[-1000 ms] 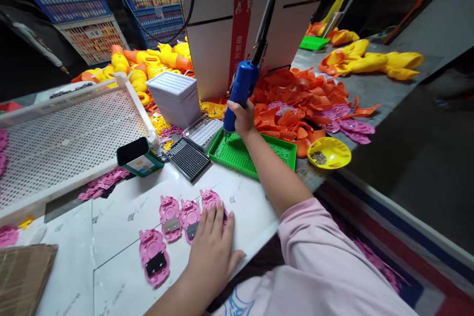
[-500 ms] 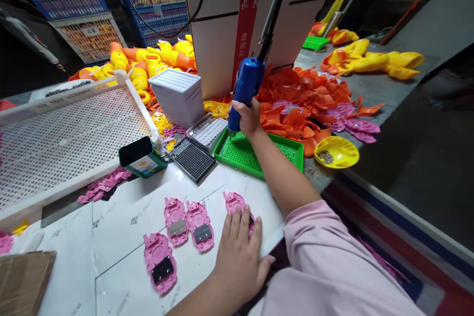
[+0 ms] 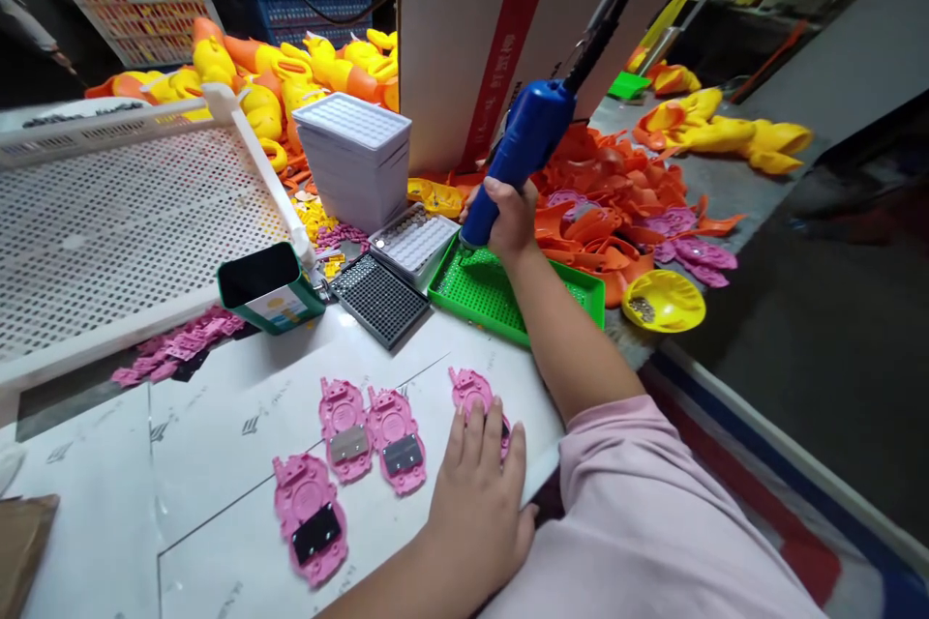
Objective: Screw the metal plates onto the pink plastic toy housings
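Observation:
My right hand is wrapped round a blue electric screwdriver, tilted with its tip down at the left part of a green perforated tray. My left hand lies flat, fingers spread, over the lower part of a pink plastic piece on the white table. Left of it are several more pink pieces: one with a black plate, one with a grey-brown plate and one with a dark grey plate.
Behind stand a black grid tray, a stack of white trays, a green box and a large white crate. Right of the green tray are orange parts and a yellow bowl with small screws.
The view has shifted a little. The screwdriver looks larger and leans further right, its tip still at the green tray. My left hand still rests on the same pink piece.

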The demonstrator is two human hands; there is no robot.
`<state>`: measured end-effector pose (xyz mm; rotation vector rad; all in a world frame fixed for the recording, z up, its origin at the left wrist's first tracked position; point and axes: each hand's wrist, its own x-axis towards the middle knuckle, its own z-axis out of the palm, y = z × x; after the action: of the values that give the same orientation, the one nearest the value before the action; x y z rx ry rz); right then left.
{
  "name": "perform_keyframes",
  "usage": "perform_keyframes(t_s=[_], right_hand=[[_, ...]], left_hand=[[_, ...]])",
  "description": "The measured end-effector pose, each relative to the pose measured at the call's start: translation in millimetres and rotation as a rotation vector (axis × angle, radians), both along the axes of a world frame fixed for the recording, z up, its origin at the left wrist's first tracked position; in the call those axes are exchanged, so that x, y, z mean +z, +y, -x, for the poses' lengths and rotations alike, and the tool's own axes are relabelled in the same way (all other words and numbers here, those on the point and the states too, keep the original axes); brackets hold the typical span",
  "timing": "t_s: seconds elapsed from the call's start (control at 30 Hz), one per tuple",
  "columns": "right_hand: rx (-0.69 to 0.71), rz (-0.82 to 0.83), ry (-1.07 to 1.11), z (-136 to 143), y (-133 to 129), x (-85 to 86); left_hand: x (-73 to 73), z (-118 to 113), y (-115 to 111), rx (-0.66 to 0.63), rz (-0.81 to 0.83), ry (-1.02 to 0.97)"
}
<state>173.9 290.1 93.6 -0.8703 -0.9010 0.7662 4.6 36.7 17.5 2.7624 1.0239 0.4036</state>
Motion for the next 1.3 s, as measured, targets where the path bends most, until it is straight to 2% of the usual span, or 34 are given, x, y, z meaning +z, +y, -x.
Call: perform_keyframes(t_s=[0.2,0.37,0.5,0.6,0.77,0.87,0.97,1.1,1.3], right_hand=[[-0.036,-0.042,0.056,-3,0,2.5],[-0.035,-0.069,0.098,-4,-11,17.2],[0.062,-0.066,0.117,5,-43,35.2],[0.183,-0.037,0.070,18,-78,40.4],[0.459,0.080,0.062,37,-125,29.0],[0.608,0.123,0.062,40,-134,20.3],[0.699,0.118,0.028,36,-134,14.7],[0.740,0.070,0.027,31,-131,11.0],[0.689,0.124,0.019,31,-131,11.6]], left_hand=[[-2.0,-1,0,0.016,-0.082,-0.036],[-1.8,-2,-1,0.091,-0.173,-0.105],[1.7,-1,-6,0.158,-0.211,-0.107],[3.6,0,-8,0.172,-0.215,-0.075],[1.8,-2,-7,0.204,-0.173,-0.111],[-0.1,-3,-8,0.201,-0.148,-0.134],[-1.9,-3,-9,0.189,-0.119,-0.135],[-3.6,-3,-11,0.188,-0.096,-0.119],[-3.7,-3,-10,0.168,-0.069,-0.109]])
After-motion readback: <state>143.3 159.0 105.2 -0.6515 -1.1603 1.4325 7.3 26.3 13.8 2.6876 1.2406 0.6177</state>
